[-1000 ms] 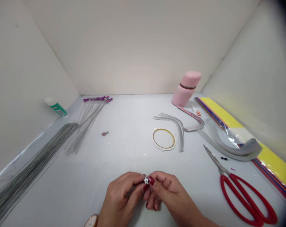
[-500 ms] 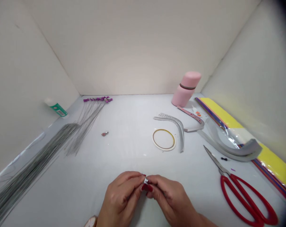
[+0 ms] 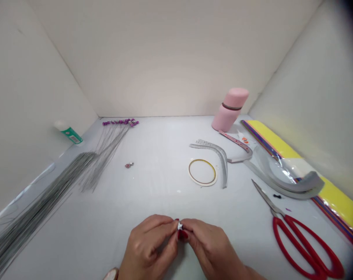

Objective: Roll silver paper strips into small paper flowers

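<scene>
Low in the middle of the view, a tiny white paper star is pinched between my two hands, much of it covered by fingertips. My left hand grips it from the left with thumb and forefinger. From the right, my right hand does the same, its fingers bent and closed. Ahead and to the left lie small folded paper stars, one with a red mark. Patterned silver-grey paper strips curve across the table beside a thin roll of double-sided tape.
Scissors with red handles lie open at right, near clear-wrapped coloured paper and curled white strips. A pink bottle stands at the back. Grey wires, purple-tipped stems and a green-and-white tube are at left.
Both hands have shifted very slightly, and a little more of the white star shows between the fingertips. Everything else on the table stays put.
</scene>
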